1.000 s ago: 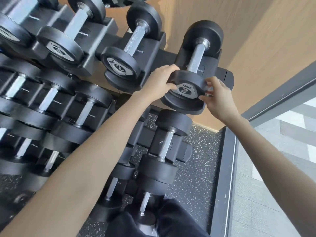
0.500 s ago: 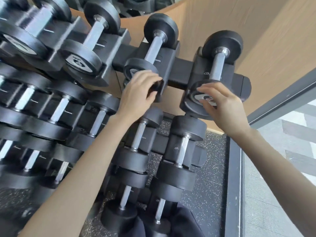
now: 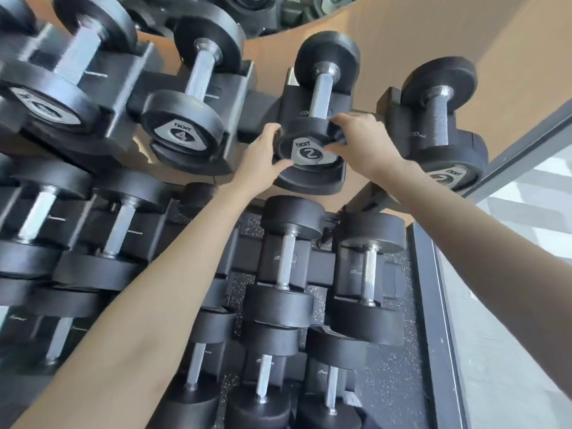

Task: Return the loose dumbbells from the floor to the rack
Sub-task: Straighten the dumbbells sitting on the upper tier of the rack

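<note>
Fingers [image 3: 339,120] of R hand [image 3: 368,144] curl over upper-right rim of near head of dumbbell marked 2 [image 3: 311,150], thumb at label edge, clamped on it. L hand [image 3: 261,159] grips same head from left side: fingers wrapped behind rim, thumb on lower-left edge. Dumbbell lies in a cradle on top tier of rack [image 3: 238,97], second slot from rack's right end, handle pointing away twd wood wall [image 3: 433,32]; can't tell if fully seated. Dumbbell marked 4 [image 3: 181,131] in next slot left, end dumbbell [image 3: 439,125] in last slot right, both apart from hands. Lower tiers hold more dumbbells w/ speckled floor [image 3: 390,382] btwn.
</note>
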